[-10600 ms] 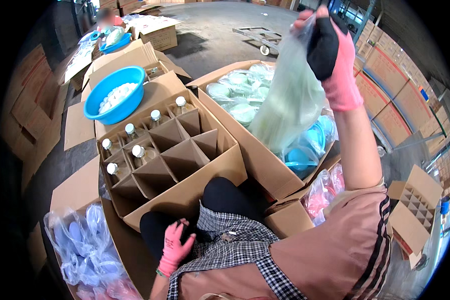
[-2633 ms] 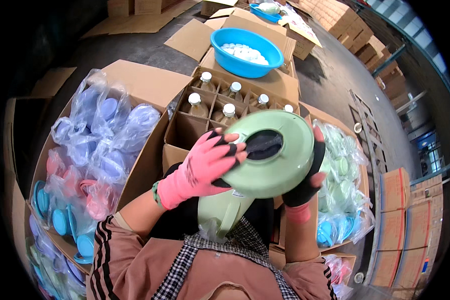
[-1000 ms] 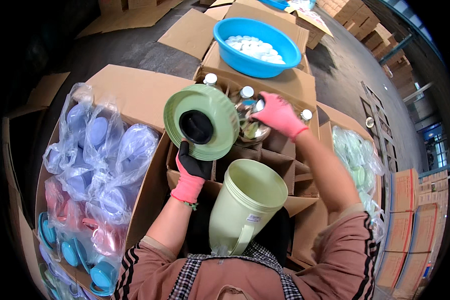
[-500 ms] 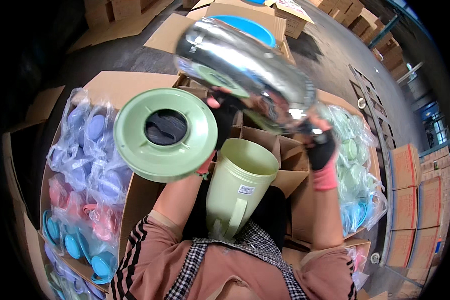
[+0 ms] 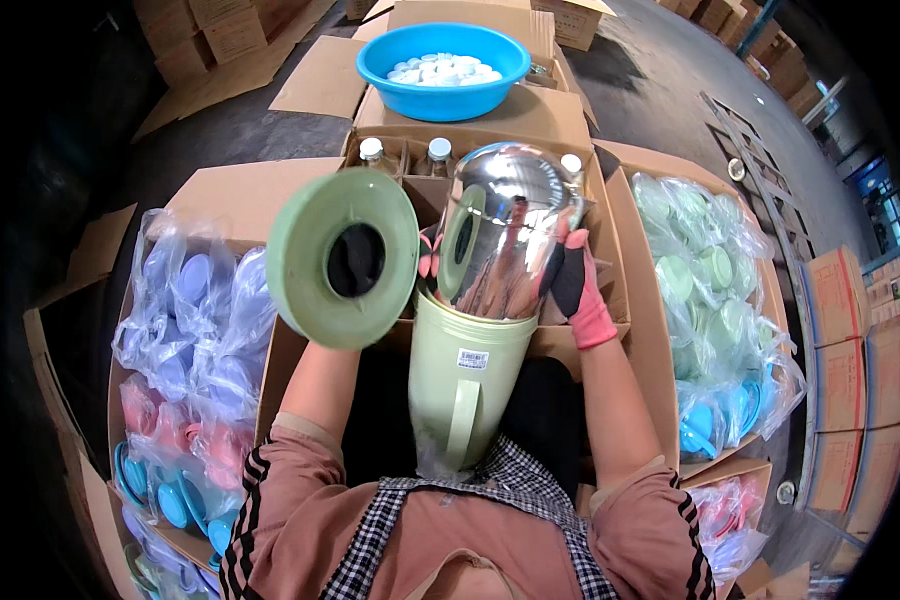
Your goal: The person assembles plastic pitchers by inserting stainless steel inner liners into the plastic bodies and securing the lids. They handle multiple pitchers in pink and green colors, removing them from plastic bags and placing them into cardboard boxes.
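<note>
Two hands in pink-and-black gloves meet at a mirror-bright cylinder (image 5: pixel 510 230), its round end up, its lower end at the mouth of a pale green casing (image 5: pixel 470 385) propped between the person's knees. The right hand (image 5: pixel 573 280) curves half-closed around its right side. The left hand (image 5: pixel 428 256) shows only fingertips at its left side; a green ring (image 5: pixel 296 250) hides the rest, so its grip cannot be told. Keeping the cylinder square to the mouth, with even, gentle pressure, seems wise, since its shell looks fragile; the ring should stay clear.

Just beyond the hands is a divided carton (image 5: pixel 610 290); farther off, a blue basin (image 5: pixel 440 105) of white caps. Cartons of bagged parts flank both hands. Grey floor (image 5: pixel 660 90) and stacked boxes (image 5: pixel 838 310) lie beyond the right hand.
</note>
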`<state>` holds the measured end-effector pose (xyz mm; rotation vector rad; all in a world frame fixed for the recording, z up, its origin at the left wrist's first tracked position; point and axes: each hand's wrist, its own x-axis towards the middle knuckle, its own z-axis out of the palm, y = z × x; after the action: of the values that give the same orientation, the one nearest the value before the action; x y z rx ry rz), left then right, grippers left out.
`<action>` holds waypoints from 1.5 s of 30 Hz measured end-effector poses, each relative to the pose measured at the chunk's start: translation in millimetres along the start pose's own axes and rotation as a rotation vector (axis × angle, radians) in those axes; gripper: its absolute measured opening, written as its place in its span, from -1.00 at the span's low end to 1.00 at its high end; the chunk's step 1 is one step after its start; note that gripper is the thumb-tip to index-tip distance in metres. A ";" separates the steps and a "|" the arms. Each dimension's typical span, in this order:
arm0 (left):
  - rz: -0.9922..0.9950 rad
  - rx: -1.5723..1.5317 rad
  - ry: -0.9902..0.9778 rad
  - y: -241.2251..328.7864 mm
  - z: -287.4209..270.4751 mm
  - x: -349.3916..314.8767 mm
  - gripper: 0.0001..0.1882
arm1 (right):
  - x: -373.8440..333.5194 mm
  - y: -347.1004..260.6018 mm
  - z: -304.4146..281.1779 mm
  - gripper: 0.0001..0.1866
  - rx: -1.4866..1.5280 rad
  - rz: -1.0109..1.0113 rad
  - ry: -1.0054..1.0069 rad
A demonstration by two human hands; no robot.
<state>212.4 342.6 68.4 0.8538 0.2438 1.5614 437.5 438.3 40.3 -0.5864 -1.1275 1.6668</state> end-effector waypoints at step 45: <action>0.003 1.104 0.038 -42.7 -37.4 -45.4 -0.42 | -33.2 38.8 -10.8 -0.49 -0.136 0.181 -0.041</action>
<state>218.9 321.1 -0.6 1.6489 1.1957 1.3861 440.9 409.6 -3.3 -0.7626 -1.2554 1.7717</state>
